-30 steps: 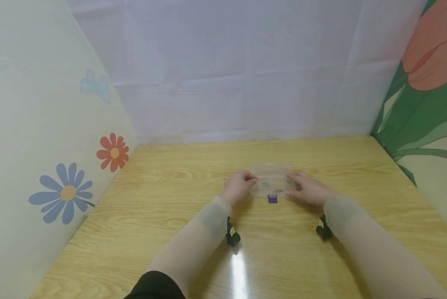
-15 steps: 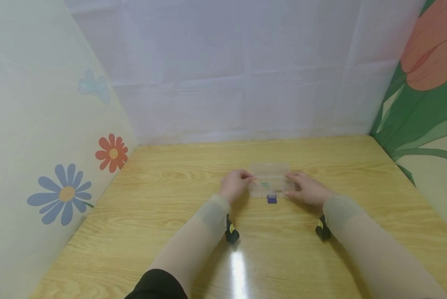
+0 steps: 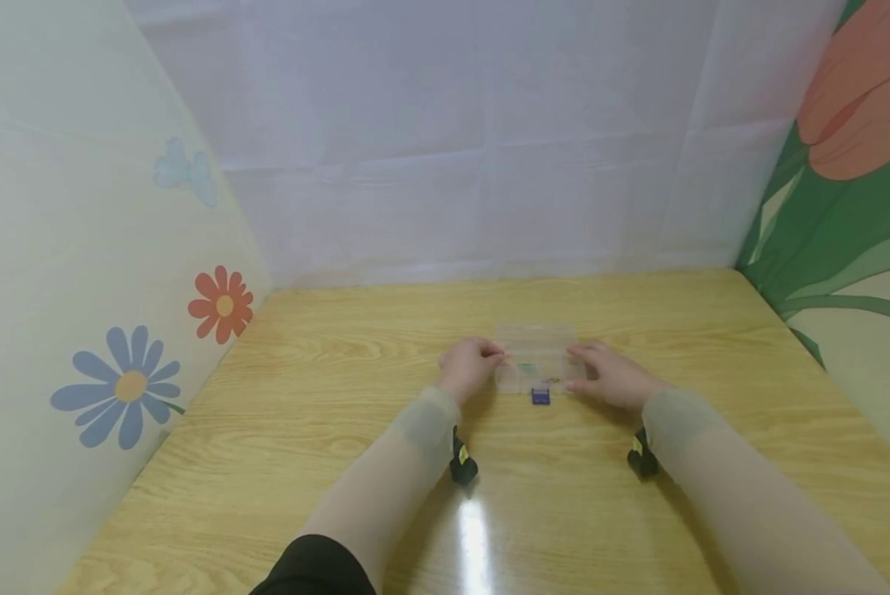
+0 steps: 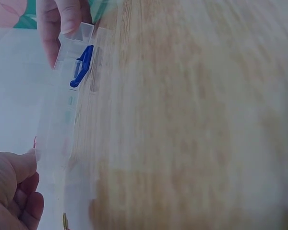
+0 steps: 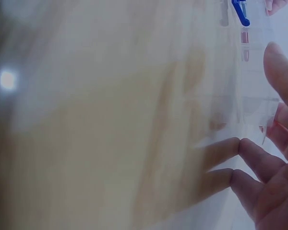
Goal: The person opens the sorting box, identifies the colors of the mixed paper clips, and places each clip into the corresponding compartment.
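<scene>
Wooden table (image 3: pixel 340 463) with flowery walls round it. I've got a clear plastic box (image 3: pixel 537 357) sitting mid-table, nearer the far edge, blue latch (image 3: pixel 540 397) facing me. My left hand (image 3: pixel 468 367) pinches its left end; my right hand (image 3: pixel 611 376) probably grips the right end, fingers blurry.

Clear box (image 3: pixel 537 357) with a blue latch (image 3: pixel 540 397); light wood-grain worktop (image 3: pixel 340 430); left wall (image 3: pixel 80 273) pale with blue and red flowers.
</scene>
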The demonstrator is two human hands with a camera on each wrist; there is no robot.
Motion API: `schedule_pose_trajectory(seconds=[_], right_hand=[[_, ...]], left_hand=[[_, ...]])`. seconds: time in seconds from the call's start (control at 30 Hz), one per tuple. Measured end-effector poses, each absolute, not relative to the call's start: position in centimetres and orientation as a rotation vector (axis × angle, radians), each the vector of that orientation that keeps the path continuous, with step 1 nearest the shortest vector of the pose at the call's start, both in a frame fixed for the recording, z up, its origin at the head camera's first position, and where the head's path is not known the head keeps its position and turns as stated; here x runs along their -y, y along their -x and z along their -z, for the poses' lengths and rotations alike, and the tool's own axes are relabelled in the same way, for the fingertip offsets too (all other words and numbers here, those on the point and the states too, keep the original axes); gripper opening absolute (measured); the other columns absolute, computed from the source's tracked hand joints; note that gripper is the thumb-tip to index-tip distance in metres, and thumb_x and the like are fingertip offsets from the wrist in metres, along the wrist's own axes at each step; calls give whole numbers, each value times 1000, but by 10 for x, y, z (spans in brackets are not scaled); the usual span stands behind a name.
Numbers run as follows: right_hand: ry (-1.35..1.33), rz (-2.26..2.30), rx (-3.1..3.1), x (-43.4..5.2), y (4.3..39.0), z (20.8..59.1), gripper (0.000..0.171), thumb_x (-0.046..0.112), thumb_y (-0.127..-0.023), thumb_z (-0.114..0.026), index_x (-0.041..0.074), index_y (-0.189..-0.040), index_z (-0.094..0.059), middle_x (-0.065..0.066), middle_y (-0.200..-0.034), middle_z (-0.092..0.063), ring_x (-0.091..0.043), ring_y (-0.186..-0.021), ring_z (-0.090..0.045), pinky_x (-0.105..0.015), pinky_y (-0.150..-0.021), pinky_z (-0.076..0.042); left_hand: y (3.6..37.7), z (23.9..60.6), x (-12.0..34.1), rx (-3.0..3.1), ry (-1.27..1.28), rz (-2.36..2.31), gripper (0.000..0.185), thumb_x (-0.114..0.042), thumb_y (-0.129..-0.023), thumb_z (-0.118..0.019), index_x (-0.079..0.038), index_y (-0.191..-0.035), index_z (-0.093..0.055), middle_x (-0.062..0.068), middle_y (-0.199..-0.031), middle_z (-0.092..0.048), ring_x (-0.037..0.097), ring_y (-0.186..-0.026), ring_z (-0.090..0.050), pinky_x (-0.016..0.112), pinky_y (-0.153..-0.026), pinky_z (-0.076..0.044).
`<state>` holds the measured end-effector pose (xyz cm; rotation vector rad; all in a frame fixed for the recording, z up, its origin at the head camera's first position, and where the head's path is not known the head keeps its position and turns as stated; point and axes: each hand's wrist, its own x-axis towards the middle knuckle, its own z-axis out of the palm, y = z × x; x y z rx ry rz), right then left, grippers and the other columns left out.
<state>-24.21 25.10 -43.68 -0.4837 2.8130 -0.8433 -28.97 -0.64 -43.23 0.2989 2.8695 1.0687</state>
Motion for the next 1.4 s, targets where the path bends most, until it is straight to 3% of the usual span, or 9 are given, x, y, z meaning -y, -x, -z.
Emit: schedule_pose_trajectory(seconds=[0.53,1.4], right_hand=[[466,854,-2801,-250,242,437,75,42,-92,-62,7,-149,-30,-24,-153,-23,-47,-136,-26,-62,-107,-20],[483,856,-2810,-252,243,439,74,42,-92,-62,7,-149,-30,-24,-153,-22,-48,-136,-25,-63,-106,-19]], left_hand=[[286,432,8,-2867,-298,-1083,15,-29,-93,-64,-21,-103,-72,-6,-108,-69,18,-107,-58,45,-96,-25],[287,436,43,-2869,-268,-1160,20,-31,-95,-61,-20,-109,-70,-4,-108,-67,18,-103,-59,49,-102,-26]])
